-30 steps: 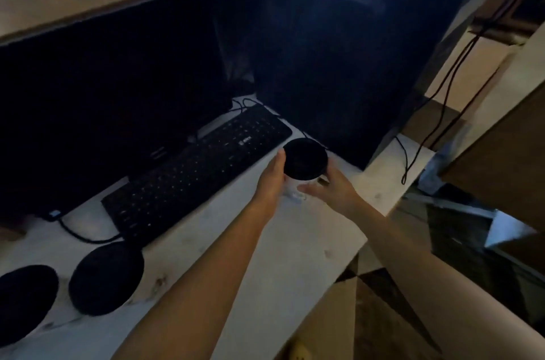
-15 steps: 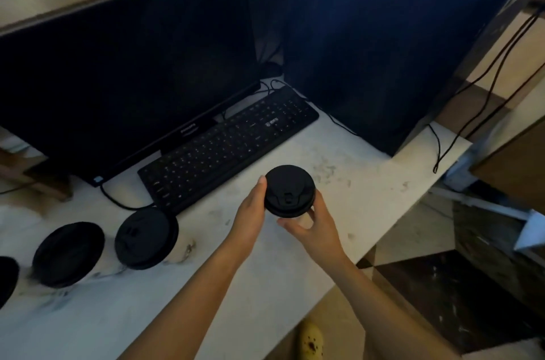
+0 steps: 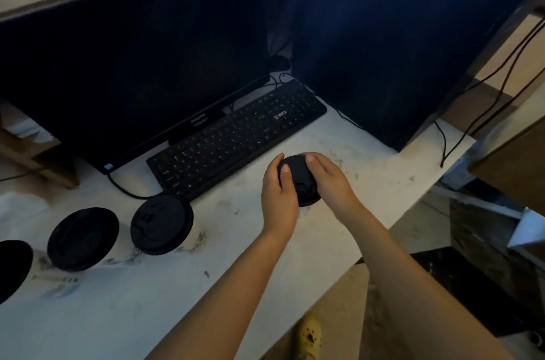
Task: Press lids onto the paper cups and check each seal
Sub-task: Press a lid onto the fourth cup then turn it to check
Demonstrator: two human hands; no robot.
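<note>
Black lid (image 3: 296, 175) sits on a paper cup whose body is almost wholly hidden under both hands, on the pale surface (image 3: 177, 300) just in front of the keyboard (image 3: 236, 135). The left hand (image 3: 278, 191) curls over the lid's left side, thumb laid across the top and fingers wrapped down round the rim. The right hand (image 3: 330, 180) cups the other side, fingers bent over the far edge, palm against the rim. Both hands are pressed together on the lid, so I judge this to be the pressing step itself, or the squeeze that tests the seal; which of the two I cannot tell.

Well to the left of the left hand stand more lidded cups: the nearest cup (image 3: 162, 224) shows its sip hole, then a second cup (image 3: 82, 238), and a third cup (image 3: 11, 268) cut off at the edge.

Next, it seems, comes working round the rim with even pressure until it is seated all round, then setting this cup beside the others.
</note>
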